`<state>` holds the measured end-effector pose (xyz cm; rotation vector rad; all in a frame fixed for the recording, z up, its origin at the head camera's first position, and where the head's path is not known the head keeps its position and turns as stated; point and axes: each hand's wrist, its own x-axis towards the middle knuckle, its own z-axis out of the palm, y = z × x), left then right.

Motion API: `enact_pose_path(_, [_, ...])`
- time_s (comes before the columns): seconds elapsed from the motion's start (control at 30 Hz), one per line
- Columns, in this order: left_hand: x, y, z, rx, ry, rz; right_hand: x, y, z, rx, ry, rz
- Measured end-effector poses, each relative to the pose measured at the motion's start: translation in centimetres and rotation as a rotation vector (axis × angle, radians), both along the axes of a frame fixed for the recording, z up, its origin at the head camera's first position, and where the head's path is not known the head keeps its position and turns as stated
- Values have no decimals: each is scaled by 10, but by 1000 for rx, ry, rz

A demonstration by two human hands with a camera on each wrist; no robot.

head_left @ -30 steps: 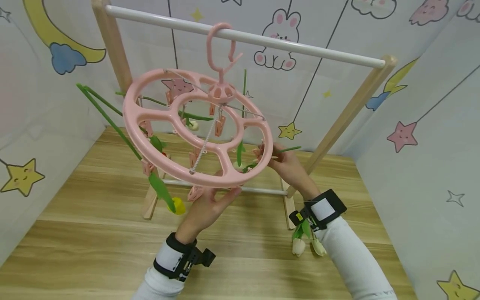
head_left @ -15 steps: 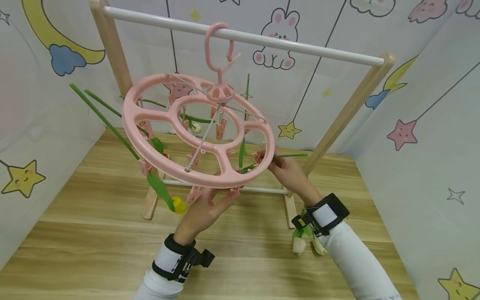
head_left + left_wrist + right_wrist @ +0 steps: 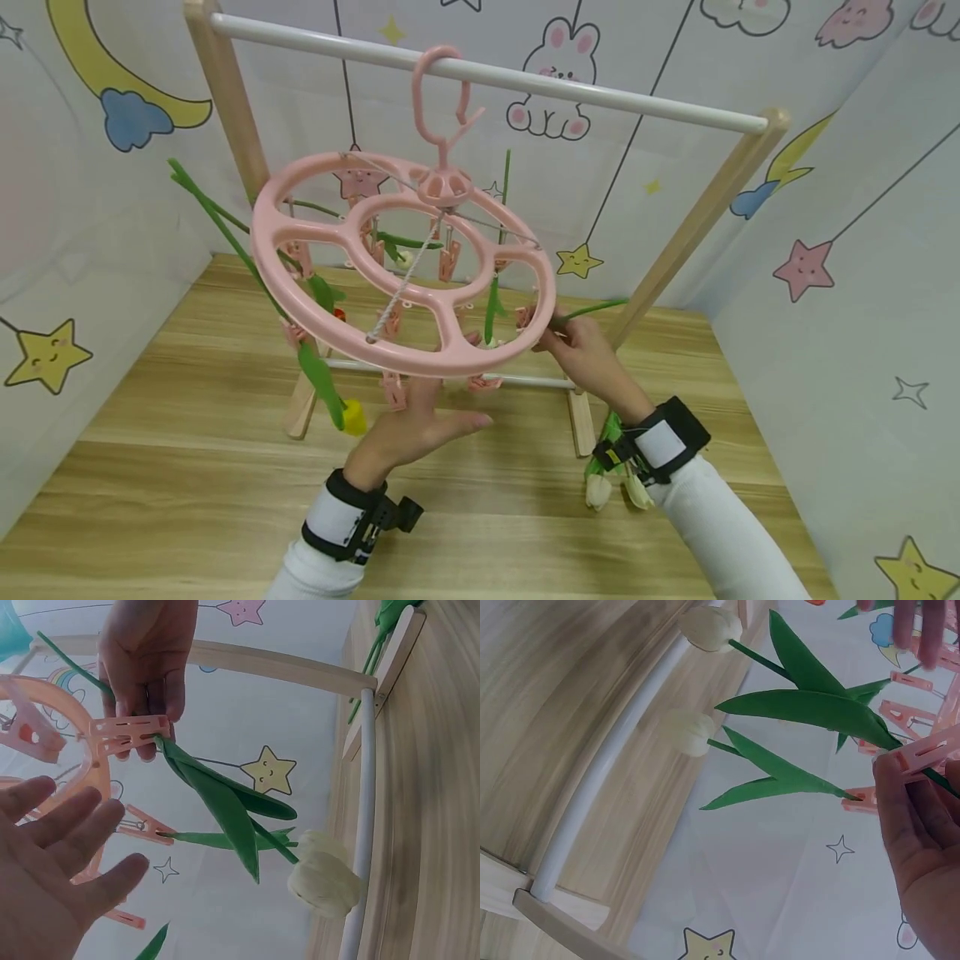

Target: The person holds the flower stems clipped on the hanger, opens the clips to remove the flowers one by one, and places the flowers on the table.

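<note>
A pink round clip hanger (image 3: 450, 362) hangs tilted from the rack's top bar (image 3: 600, 92). On its right side, my right hand (image 3: 588, 358) pinches a pink clothes peg (image 3: 135, 731). This peg is on the stem of a white artificial tulip (image 3: 326, 885), whose bloom hangs downward. Fingers spread and holding nothing, my left hand (image 3: 412, 433) is below the hanger's front rim. In the left wrist view it is apart from that peg. A second white tulip (image 3: 686, 733) hangs from another peg. A yellow tulip (image 3: 353, 417) is clipped at the left.
Loose white tulips (image 3: 597, 492) lie on the wooden table (image 3: 480, 533), near the rack's right foot (image 3: 581, 425). A slanted wooden post (image 3: 701, 229) stands right of my right hand. The rack's white lower bar (image 3: 528, 381) runs behind the hands. Patterned walls surround the table.
My left hand has come away from the tulip area, its thumb now spread below the rim. The right hand has moved slightly right and down. The hanger has swung slightly.
</note>
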<state>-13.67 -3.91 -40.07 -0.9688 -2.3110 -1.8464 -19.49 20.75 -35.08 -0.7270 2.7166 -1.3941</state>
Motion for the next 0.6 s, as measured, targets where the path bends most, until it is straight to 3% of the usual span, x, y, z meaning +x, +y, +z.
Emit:
enact_pose_path(0.13, [-2,4,-3,-119,-18,-11,6,1,-2,48,30,-4])
enact_pose_path(0.3, [-1,6,-7,-264,-50,34,14,-3,-4,57,61,43])
enact_pose_path(0.4, [-2,7,-8,-273,-90,51,19,-6,-5,74,93,70])
enact_pose_path(0.6, [-4,7,-11,-291,-219,9,25,-15,-2,87,160,153])
